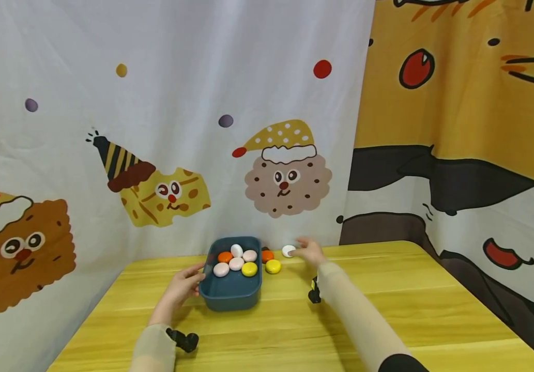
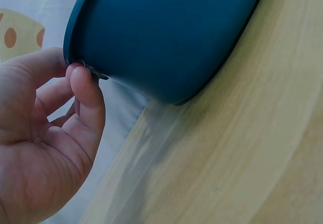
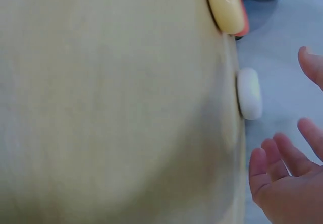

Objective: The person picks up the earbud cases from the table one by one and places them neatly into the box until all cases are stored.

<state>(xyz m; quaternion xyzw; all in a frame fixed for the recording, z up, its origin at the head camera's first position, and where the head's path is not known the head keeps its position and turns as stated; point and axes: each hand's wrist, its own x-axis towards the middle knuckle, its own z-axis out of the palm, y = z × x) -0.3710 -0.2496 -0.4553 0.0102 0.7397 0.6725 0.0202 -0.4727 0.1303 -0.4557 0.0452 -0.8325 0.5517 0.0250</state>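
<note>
A dark teal plastic bin (image 1: 231, 303) stands on the table, holding several smooth rounded pieces in white, pale pink, orange and yellow. My left hand (image 1: 179, 289) is at its left side; in the left wrist view the thumb and fingers pinch the bin's rim (image 2: 74, 37). Right of the bin, my right hand (image 1: 312, 253) reaches toward a white rounded piece (image 1: 288, 251). The right wrist view has the fingers spread and apart from this white piece (image 3: 249, 94). Between it and the bin lie a yellow piece (image 1: 273, 266) and an orange piece (image 1: 267, 256).
The light wooden table (image 1: 267, 336) ends at the back against a white curtain (image 1: 178, 77) with cartoon prints. A yellow and dark printed curtain (image 1: 397, 113) hangs at the right. Small black devices (image 1: 185, 341) are strapped to both wrists.
</note>
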